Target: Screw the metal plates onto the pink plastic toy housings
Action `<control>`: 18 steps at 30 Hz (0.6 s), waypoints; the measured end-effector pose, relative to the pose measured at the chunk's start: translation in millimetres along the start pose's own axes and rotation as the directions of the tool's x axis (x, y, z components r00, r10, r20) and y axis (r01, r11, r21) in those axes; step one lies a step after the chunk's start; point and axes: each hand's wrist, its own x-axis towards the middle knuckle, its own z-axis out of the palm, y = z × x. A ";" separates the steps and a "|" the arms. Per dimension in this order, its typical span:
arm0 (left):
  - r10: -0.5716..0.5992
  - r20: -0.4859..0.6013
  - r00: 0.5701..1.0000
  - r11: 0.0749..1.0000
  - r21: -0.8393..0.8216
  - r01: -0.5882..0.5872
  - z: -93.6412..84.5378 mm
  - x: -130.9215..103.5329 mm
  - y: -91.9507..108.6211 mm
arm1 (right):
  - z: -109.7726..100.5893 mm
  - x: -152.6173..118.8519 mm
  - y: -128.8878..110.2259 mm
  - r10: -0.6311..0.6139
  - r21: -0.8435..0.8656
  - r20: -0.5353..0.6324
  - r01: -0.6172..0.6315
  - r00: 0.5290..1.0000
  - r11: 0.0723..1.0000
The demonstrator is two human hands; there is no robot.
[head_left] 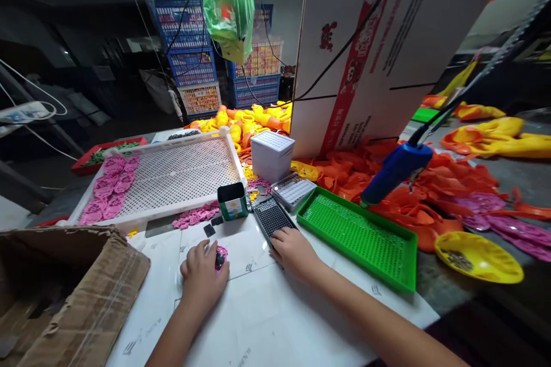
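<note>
My left hand (202, 271) is closed around the side of a small pink plastic piece (222, 252) with a black part in its middle, resting on the white work sheet. My right hand (295, 251) reaches onto the near end of a black gridded tray (271, 217); its fingers are bent together, and whatever is at the fingertips is hidden. Two small black squares (209, 230) lie on the sheet ahead of my left hand. Behind them stands a dark green open box (233, 202), with a pile of small pink parts (196, 215) to its left.
Pink flower-like pieces (104, 186) fill the left of a white perforated tray (181, 169). A green tray (357, 235) and yellow dish (478, 258) are at right, below a hanging blue electric screwdriver (396, 171). A cardboard box (86, 298) stands left; orange parts (344, 180) lie behind.
</note>
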 end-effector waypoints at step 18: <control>0.119 0.203 0.972 0.703 -0.709 0.062 18.7 -57.0 43.1 | 11.2 -37.3 -17.4 0.437 0.818 -0.150 -0.137 0.887 0.559</control>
